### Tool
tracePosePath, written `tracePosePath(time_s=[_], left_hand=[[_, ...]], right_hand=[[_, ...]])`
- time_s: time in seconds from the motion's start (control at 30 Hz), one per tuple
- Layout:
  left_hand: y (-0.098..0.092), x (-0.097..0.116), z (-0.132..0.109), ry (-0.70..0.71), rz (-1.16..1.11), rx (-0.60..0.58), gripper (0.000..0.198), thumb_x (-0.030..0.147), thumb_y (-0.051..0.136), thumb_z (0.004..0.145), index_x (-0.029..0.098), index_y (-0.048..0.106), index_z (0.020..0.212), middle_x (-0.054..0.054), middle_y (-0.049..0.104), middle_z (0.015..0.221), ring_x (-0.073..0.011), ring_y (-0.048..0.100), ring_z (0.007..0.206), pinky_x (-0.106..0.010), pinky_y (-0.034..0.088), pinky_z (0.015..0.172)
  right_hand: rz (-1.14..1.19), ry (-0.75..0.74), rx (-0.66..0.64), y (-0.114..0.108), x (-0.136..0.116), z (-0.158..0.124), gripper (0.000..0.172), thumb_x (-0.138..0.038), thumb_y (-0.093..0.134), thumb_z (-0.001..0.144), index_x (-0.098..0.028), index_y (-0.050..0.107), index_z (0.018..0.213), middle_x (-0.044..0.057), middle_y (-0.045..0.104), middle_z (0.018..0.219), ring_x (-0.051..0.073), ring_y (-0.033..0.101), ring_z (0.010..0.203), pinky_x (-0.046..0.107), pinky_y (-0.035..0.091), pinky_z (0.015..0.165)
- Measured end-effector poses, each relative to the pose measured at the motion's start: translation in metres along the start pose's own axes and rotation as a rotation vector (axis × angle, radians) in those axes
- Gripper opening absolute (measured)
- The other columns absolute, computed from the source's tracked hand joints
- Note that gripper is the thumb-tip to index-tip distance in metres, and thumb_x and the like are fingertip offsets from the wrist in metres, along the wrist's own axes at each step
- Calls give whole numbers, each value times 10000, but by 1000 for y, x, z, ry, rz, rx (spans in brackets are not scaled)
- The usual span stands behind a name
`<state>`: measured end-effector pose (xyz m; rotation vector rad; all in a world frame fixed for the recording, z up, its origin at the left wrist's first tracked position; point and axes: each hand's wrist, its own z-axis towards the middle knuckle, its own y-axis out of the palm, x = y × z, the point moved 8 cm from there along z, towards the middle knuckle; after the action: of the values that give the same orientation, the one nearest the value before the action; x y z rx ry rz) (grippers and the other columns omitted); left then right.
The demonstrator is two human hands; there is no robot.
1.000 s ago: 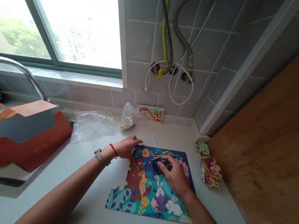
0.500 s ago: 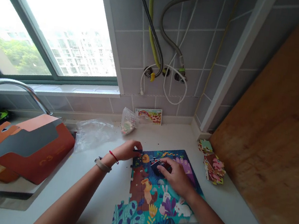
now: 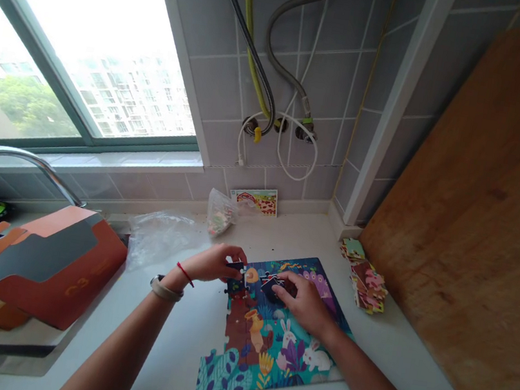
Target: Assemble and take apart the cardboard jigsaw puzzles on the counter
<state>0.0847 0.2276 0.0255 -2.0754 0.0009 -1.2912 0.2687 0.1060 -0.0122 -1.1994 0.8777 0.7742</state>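
Fingers of our left hand (image 3: 211,263) pinch narrowly on a dark puzzle piece (image 3: 237,266) at the upper-left corner of the jigsaw puzzle (image 3: 265,359). Our right hand (image 3: 306,304) rests with its fingers spread wide over dark pieces (image 3: 270,284) near the puzzle's top edge. We see the puzzle lying flat on a white countertop (image 3: 156,368), its left edge stepped and notched. Right of the puzzle, past a narrow strip of countertop, sits a pile of loose pieces (image 3: 364,282), with a wooden board (image 3: 466,252) beyond it. Beyond the puzzle's top edge are a small plastic bag of pieces (image 3: 221,213) and a picture card (image 3: 254,199) against the tiled wall (image 3: 218,84). Left of the puzzle, a crumpled clear plastic sheet (image 3: 160,239) lies just beside an orange box (image 3: 45,260).
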Motion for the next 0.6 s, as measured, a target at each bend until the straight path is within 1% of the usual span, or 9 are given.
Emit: tracePosePath(time_s=[0.1,0.13,0.2,0.3,0.4,0.5,0.6], left_hand=[[2,11,-2,71,178,-22,325,287,774,731,169,677,1017,-12,652,884,-143,602,744,-241,490,649],[3,13,-3,80,240,-21,327,260,787,718,171,680,1014,-5,654,864,-140,588,751,-237,474,661],[3,15,-4,54,327,-10,377,239,818,693,178,679,1037,3,660,858,-135,570,742,-230,444,651],[6,16,-6,10,381,-38,449,276,858,672,190,676,1073,15,655,827,-131,559,705,-220,409,608],[15,21,-10,33,418,-117,455,331,866,682,208,678,1078,26,655,805,-130,560,697,-211,393,598],[20,24,-13,15,479,-154,432,368,859,697,220,675,1059,23,668,831,-133,571,704,-211,385,595],[26,25,-16,-9,546,-199,462,364,870,684,230,659,1074,14,681,875,-146,587,724,-222,387,600]], right_hand=[[-7,1,3,0,-1,0,363,-468,660,864,-183,733,1077,112,774,1050,280,707,936,399,524,874],[-5,2,2,0,-1,0,365,-468,661,864,-183,732,1080,112,774,1050,282,708,940,400,525,872],[-1,-1,-1,0,-2,0,356,-460,663,865,-186,732,1080,111,775,1054,285,711,951,400,526,869],[-2,-15,-7,1,-3,0,327,-444,666,867,-196,736,1069,105,779,1061,285,714,959,400,526,868],[-8,-19,-3,1,-4,0,319,-442,672,864,-202,743,1062,102,782,1056,283,715,949,400,529,860],[-13,-10,-1,0,-3,0,325,-446,669,863,-197,746,1058,99,783,1027,277,715,935,397,533,852],[-20,-1,-17,1,-3,0,335,-445,660,870,-188,741,1070,95,780,988,262,714,887,384,537,821]])
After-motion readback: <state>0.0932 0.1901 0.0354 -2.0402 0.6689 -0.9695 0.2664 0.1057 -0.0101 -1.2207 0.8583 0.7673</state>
